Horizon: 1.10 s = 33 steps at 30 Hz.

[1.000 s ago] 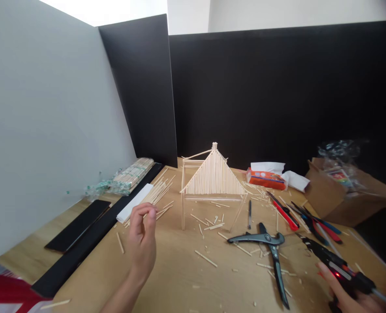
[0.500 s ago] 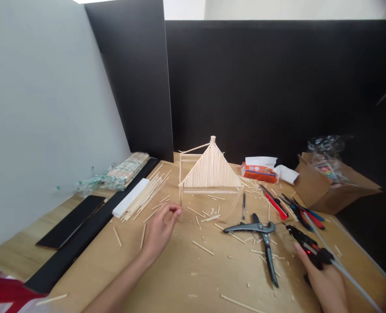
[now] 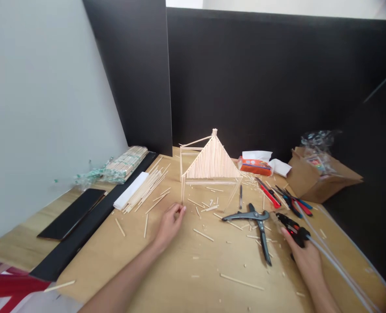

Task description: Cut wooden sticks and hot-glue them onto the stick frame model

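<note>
A small house model (image 3: 212, 163) of thin wooden sticks, with a sloped roof on thin posts, stands mid-table. My left hand (image 3: 170, 224) rests on the table with its fingertips pinched at the foot of the model's front left post (image 3: 182, 191). My right hand (image 3: 305, 258) grips a black and red glue gun (image 3: 290, 226) whose clear glue stick (image 3: 339, 269) trails toward the lower right. The gun's nozzle points left, close to the black pliers (image 3: 256, 224).
Loose sticks and cut bits (image 3: 153, 189) litter the wooden table (image 3: 179, 278). A stick bundle (image 3: 124, 165), a white strip (image 3: 130, 196) and black boards (image 3: 72, 213) lie left. Tissue pack (image 3: 254, 165), cutters and pens (image 3: 277, 198) and a cardboard box (image 3: 320, 178) sit right. Dark panels stand behind.
My left hand dropped from mid-air and reached forward to the foot of the model's front left post. My right hand moved the glue gun forward and left. The camera tilted down.
</note>
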Tool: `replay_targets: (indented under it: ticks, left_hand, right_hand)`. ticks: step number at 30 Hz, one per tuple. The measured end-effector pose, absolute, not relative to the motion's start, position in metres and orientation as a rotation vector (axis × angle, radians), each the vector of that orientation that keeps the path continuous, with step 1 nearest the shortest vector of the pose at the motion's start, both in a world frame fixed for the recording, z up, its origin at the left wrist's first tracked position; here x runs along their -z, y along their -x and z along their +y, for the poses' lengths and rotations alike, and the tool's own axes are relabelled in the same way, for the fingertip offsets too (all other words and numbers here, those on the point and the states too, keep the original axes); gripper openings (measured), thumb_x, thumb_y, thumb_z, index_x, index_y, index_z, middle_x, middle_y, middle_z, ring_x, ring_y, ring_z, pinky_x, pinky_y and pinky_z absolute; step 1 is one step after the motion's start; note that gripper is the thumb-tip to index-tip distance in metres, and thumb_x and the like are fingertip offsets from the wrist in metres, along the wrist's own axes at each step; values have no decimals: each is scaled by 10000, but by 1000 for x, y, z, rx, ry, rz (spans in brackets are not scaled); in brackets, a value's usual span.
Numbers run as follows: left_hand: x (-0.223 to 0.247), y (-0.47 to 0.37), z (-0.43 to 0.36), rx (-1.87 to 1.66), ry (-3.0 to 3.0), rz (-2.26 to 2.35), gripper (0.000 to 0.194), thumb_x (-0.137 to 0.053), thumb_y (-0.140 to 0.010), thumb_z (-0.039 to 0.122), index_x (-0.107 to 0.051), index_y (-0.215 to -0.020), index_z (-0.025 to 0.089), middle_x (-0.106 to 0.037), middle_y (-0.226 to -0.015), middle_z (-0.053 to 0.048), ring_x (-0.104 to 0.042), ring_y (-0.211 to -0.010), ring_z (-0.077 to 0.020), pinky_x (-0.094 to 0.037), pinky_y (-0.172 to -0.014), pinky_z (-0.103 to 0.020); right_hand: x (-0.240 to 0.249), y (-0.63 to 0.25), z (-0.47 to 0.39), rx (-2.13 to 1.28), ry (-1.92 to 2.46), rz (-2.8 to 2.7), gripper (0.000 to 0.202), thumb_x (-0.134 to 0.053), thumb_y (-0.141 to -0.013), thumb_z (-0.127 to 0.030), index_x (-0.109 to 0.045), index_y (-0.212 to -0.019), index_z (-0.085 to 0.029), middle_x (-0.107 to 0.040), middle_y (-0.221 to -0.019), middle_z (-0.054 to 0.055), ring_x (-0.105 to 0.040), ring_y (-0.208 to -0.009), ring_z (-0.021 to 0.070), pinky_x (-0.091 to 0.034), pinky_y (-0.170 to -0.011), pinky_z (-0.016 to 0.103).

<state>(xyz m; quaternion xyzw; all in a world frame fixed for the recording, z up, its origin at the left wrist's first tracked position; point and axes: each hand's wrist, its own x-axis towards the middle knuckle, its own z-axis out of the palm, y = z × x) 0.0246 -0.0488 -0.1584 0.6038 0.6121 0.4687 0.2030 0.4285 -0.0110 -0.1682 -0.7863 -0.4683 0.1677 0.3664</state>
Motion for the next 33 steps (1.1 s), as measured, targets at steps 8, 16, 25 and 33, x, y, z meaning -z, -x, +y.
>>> replay_targets:
  ticks: [8,16,25,33]
  left_hand:
    - [163,-26,-50,-1279,-1755,1612,183,-436,-903,311,-565,-842,197,-619,-841,-48,-588,-827,-189,-433,-764,-294]
    - [164,-30,-50,-1242,-1799,1495,162,-470,-884,281,-609,-860,202,-663,-924,-71,-613,-914,-195,-453,-840,-339]
    - [163,-45,-59,-1077,-1791,1474,279,-561,-829,263,-479,-1091,215,-613,-744,31,-603,-673,-131,-481,-671,-255]
    - [161,-71,-72,-1006,-1990,1326,163,-533,-875,324,-641,-894,203,-613,-828,-37,-573,-755,-148,-460,-704,-264]
  right_hand:
    - [173,-425,-12,-448,1991,-1176,671,-630,-627,-623,-712,-979,-57,-686,-692,107,-630,-725,304,-487,-669,390]
    - [176,-426,-13,-477,1911,-1208,649,-613,-669,-598,-700,-1003,-49,-711,-816,124,-635,-784,284,-484,-712,360]
    - [173,-422,-13,-487,1880,-1194,634,-626,-674,-597,-705,-996,-57,-721,-842,128,-640,-830,303,-475,-771,388]
    - [180,-424,-11,-473,1812,-1201,645,-627,-678,-611,-697,-1033,-77,-726,-935,141,-638,-925,308,-464,-838,411]
